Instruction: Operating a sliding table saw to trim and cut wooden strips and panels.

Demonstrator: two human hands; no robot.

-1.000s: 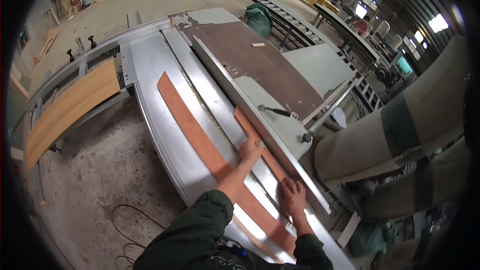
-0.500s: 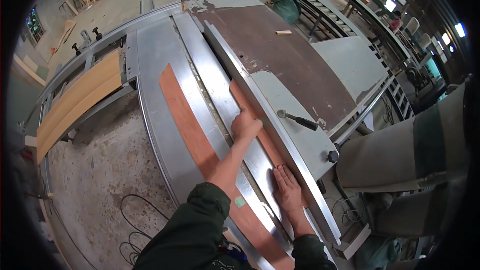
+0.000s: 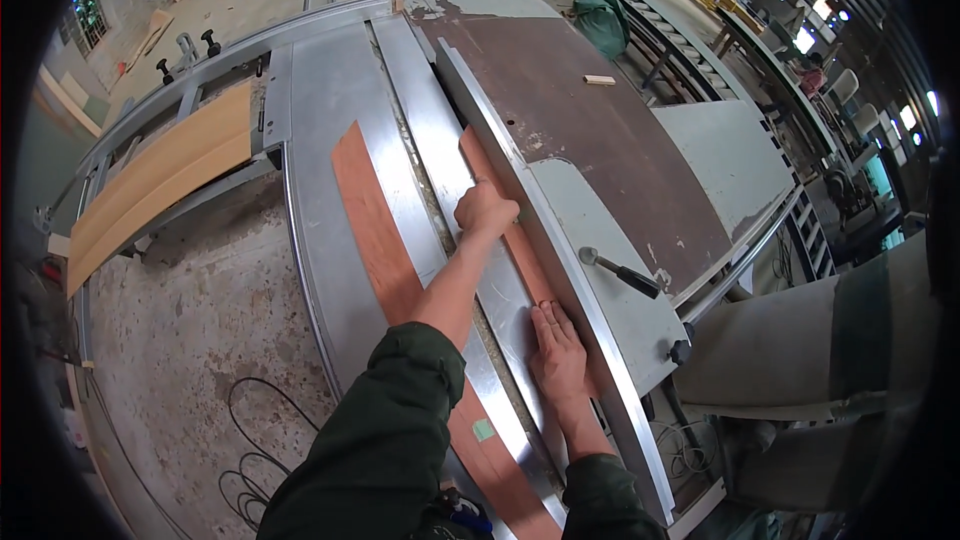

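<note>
Pitted concrete floor (image 3: 200, 325) lies left of the metal desk (image 3: 315, 180), a loose cable (image 3: 240, 460) coiled on it near the person's sleeve. From where I watch, the narrow reddish strip (image 3: 526, 262) lies lengthwise on the desk, just beside the fence (image 3: 548, 230) or against it; I can't tell which. My left hand (image 3: 485, 208) is curled over its far part; whether those fingers clamp it, I can't tell. My right hand (image 3: 560, 350) lies nearly flat over its near part, fingers close together.

My worry is uneven pressure: if the left pushes harder sideways than the right, the strip could pivot off the fence. Skin could also get pinched where the left knuckles sit so near that metal edge. The wider board (image 3: 380, 230) lies under my left forearm, beyond the slot (image 3: 425, 190); a low elbow could catch and skew it.
</note>
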